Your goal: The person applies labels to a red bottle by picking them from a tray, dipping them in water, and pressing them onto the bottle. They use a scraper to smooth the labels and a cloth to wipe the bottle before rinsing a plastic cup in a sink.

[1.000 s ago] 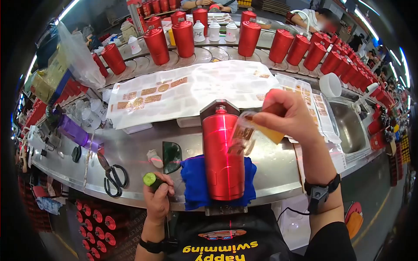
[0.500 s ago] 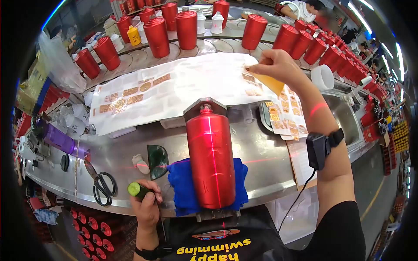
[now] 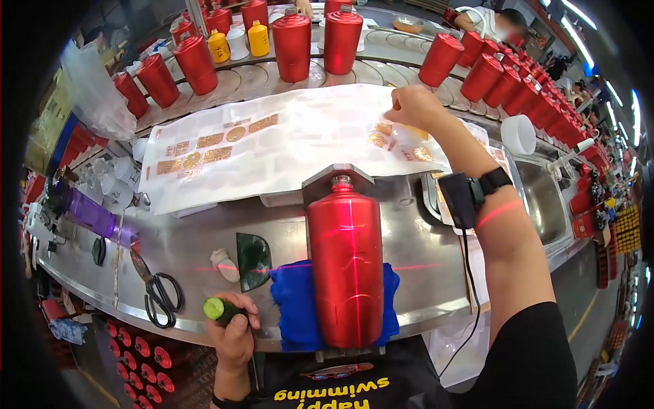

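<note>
My left hand (image 3: 234, 335) is wrapped round a cut cucumber (image 3: 216, 309), its pale green end facing up, near the table's front edge. My right hand (image 3: 414, 108) reaches to the far right part of a white sheet (image 3: 272, 146) bearing gold and brown stickers (image 3: 235, 133). Its fingers are pinched together; a yellow piece (image 3: 417, 132) shows beneath the hand, partly hidden. Between my arms a red bottle (image 3: 346, 266) lies on a blue cloth (image 3: 293, 307), its neck at a metal holder (image 3: 337, 178). Red laser lines cross the bottle.
Black-handled scissors (image 3: 163, 298), a dark green scraper (image 3: 253, 260) and a purple bottle (image 3: 92, 211) are on the left. Red bottles (image 3: 291, 46) line the curved conveyor behind. A white cup (image 3: 518, 134) and a sink (image 3: 538, 198) are at right. A co-worker (image 3: 501, 26) sits far back.
My right hand has moved down onto the sheet with the yellow piece, which was hanging from its fingers. The bottles on the conveyor have shifted. My left hand still holds the cucumber.
</note>
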`<control>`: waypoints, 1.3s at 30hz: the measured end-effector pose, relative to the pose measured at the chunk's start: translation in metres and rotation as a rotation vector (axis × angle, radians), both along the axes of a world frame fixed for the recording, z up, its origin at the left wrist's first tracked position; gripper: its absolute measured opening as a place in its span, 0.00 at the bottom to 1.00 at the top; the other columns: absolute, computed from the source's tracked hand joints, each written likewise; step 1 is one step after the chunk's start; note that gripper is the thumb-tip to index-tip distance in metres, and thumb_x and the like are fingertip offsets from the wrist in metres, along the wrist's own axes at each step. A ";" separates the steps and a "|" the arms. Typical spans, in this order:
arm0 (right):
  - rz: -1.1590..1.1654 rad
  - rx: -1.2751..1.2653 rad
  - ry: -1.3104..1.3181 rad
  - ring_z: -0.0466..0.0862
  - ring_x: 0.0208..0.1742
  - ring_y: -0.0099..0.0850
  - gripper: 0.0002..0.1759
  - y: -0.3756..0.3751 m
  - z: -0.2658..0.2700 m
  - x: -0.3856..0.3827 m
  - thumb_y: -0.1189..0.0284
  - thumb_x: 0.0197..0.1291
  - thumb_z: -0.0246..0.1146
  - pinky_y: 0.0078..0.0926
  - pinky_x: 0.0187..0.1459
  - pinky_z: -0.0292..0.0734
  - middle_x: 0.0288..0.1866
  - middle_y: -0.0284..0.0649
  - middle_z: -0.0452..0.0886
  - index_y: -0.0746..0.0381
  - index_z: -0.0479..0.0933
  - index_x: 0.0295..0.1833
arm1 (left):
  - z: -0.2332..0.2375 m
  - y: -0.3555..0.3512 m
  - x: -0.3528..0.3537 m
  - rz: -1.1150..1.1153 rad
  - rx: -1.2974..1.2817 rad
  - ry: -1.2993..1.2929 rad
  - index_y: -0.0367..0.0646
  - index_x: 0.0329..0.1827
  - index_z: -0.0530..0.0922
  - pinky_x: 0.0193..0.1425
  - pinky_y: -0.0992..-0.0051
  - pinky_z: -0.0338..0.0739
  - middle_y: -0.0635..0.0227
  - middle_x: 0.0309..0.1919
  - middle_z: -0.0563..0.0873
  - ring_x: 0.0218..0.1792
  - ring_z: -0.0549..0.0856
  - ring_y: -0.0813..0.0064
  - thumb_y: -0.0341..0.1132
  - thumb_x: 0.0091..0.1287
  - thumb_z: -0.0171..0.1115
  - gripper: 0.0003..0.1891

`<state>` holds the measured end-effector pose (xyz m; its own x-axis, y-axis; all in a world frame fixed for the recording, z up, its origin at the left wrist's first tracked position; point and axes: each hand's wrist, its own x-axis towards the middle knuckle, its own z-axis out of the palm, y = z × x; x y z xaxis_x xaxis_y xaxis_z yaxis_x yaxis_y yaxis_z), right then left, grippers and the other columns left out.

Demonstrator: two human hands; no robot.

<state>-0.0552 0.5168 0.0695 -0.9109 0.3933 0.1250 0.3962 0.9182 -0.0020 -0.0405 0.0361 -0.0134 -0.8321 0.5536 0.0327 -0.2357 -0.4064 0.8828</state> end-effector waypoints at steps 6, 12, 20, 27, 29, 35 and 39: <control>0.089 -0.109 0.201 0.82 0.29 0.39 0.19 -0.064 0.067 0.051 0.58 0.48 0.72 0.35 0.33 0.76 0.25 0.44 0.82 0.64 0.79 0.28 | -0.002 -0.003 0.000 -0.023 0.032 0.015 0.39 0.47 0.69 0.35 0.78 0.72 0.58 0.36 0.78 0.30 0.76 0.75 0.34 0.62 0.65 0.16; 0.304 -0.440 0.359 0.65 0.22 0.10 0.18 -0.139 0.124 0.112 0.71 0.54 0.72 0.16 0.20 0.57 0.17 0.25 0.67 0.63 0.69 0.23 | -0.003 -0.005 0.002 -0.049 0.034 0.041 0.39 0.48 0.69 0.36 0.80 0.72 0.60 0.37 0.78 0.30 0.76 0.77 0.31 0.63 0.63 0.14; 0.386 -0.641 0.275 0.67 0.21 0.12 0.18 -0.170 0.096 0.109 0.69 0.54 0.73 0.17 0.21 0.59 0.18 0.27 0.72 0.64 0.72 0.24 | -0.005 -0.006 0.003 -0.062 0.037 0.061 0.40 0.46 0.71 0.35 0.81 0.70 0.63 0.37 0.79 0.30 0.77 0.79 0.30 0.64 0.62 0.11; 0.254 -0.713 0.252 0.78 0.29 0.21 0.15 -0.165 0.059 0.100 0.67 0.55 0.71 0.22 0.33 0.74 0.27 0.36 0.81 0.66 0.76 0.34 | -0.004 -0.005 0.003 -0.046 0.005 0.067 0.40 0.45 0.72 0.35 0.81 0.70 0.64 0.36 0.79 0.29 0.77 0.80 0.30 0.64 0.62 0.10; 0.248 -0.696 0.295 0.81 0.33 0.24 0.12 -0.162 0.058 0.104 0.69 0.57 0.69 0.23 0.36 0.76 0.32 0.40 0.83 0.67 0.78 0.40 | -0.004 -0.003 0.004 -0.045 -0.011 0.066 0.40 0.46 0.71 0.34 0.81 0.70 0.64 0.36 0.79 0.29 0.77 0.79 0.31 0.64 0.62 0.12; 0.355 -0.403 0.617 0.85 0.48 0.37 0.13 -0.168 0.039 0.127 0.85 0.63 0.53 0.28 0.50 0.80 0.59 0.50 0.80 0.67 0.78 0.51 | -0.003 -0.003 0.004 -0.050 0.006 0.062 0.40 0.46 0.71 0.35 0.81 0.69 0.63 0.37 0.79 0.30 0.77 0.79 0.30 0.64 0.61 0.11; 0.436 -0.287 0.631 0.79 0.60 0.43 0.22 -0.197 0.018 0.145 0.89 0.57 0.58 0.33 0.58 0.77 0.67 0.52 0.72 0.65 0.77 0.59 | -0.004 -0.002 0.003 -0.056 0.005 0.060 0.40 0.46 0.71 0.35 0.81 0.69 0.63 0.37 0.79 0.30 0.77 0.79 0.31 0.64 0.62 0.12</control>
